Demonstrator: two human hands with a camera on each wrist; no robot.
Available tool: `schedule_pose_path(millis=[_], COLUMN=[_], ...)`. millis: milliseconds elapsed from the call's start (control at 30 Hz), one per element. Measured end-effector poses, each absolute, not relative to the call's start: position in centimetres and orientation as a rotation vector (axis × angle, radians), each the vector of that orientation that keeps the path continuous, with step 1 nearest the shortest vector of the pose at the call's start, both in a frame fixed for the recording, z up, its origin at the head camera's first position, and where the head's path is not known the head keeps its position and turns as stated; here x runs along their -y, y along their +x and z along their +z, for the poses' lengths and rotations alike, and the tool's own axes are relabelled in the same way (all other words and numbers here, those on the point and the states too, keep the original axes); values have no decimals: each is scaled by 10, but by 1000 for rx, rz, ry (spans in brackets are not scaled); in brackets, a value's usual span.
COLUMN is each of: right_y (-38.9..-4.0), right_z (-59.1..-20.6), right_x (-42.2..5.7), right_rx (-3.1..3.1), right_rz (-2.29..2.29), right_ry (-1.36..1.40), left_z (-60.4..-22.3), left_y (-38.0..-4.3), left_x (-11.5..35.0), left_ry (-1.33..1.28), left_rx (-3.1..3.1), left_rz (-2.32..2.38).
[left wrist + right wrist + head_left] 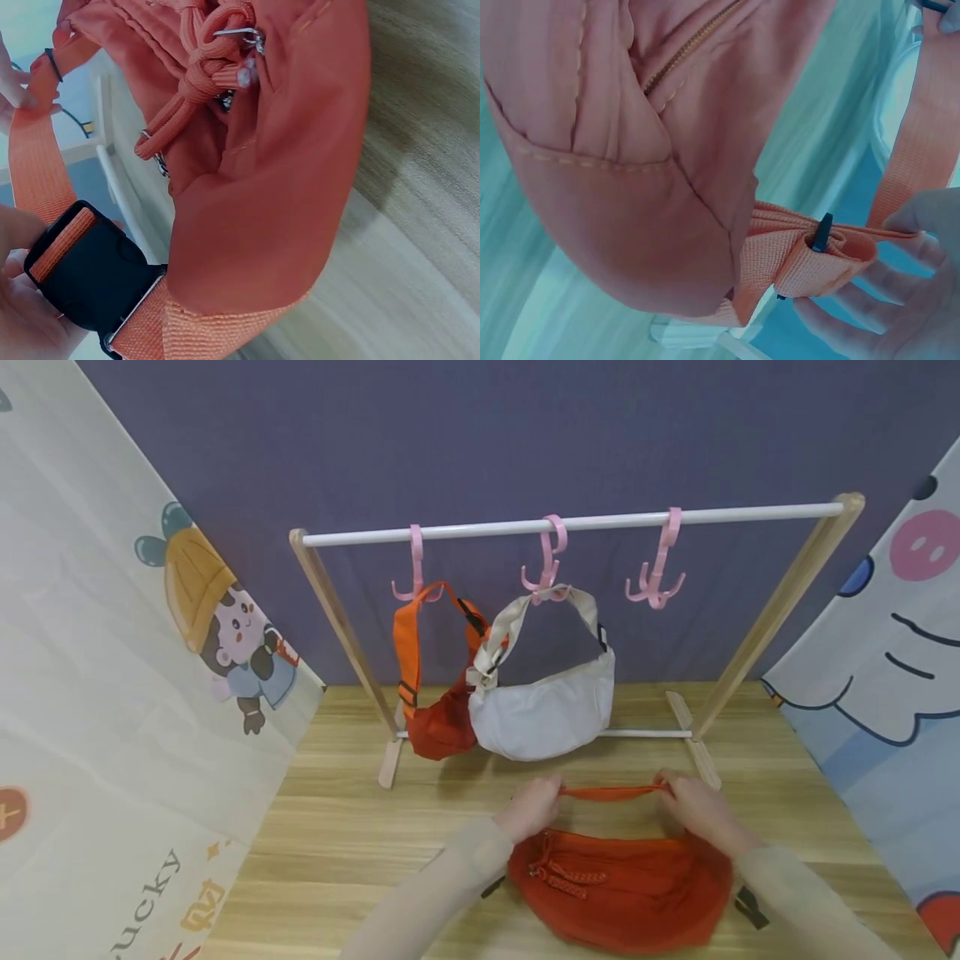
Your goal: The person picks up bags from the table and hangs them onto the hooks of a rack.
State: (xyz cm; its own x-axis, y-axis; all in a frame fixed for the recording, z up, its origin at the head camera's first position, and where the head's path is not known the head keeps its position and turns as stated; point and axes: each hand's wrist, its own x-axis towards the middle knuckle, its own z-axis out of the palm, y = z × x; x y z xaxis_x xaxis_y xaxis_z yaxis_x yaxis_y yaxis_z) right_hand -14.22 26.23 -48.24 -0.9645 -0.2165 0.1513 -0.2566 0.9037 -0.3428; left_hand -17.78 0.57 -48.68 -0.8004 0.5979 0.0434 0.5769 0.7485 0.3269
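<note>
A red-orange waist bag hangs by its strap between my two hands, low over the wooden table. My left hand grips the strap's left end beside a black buckle, which shows in the left wrist view. The strap's right end is pinched between thumb and fingers of my right hand. Near that hand the right wrist view shows a folded loop of webbing with a small black clip. Braided cord pulls dangle at the bag's zipper. Whether the bag's underside touches the table, I cannot tell.
Behind the bag stands a rack with a white rail and wooden legs. Pink hooks hang from it: the left hook bears an orange-red bag, the middle one a white bag, and the right hook holds nothing. Printed curtains flank the table.
</note>
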Motion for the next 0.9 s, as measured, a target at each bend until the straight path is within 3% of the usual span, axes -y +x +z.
schedule_pose_path(millis=[367,900], right_y=[-141,-139], right_z=[-462,-429], right_x=[-263,-266], right_rx=[2973,2877], right_rz=[610,849], right_ry=[343,439], left_z=[-483,-456], left_y=[-178,-186], left_x=[0,6], left_ry=[1119,967], left_rx=[-2836,-2608], left_rz=[795,1120])
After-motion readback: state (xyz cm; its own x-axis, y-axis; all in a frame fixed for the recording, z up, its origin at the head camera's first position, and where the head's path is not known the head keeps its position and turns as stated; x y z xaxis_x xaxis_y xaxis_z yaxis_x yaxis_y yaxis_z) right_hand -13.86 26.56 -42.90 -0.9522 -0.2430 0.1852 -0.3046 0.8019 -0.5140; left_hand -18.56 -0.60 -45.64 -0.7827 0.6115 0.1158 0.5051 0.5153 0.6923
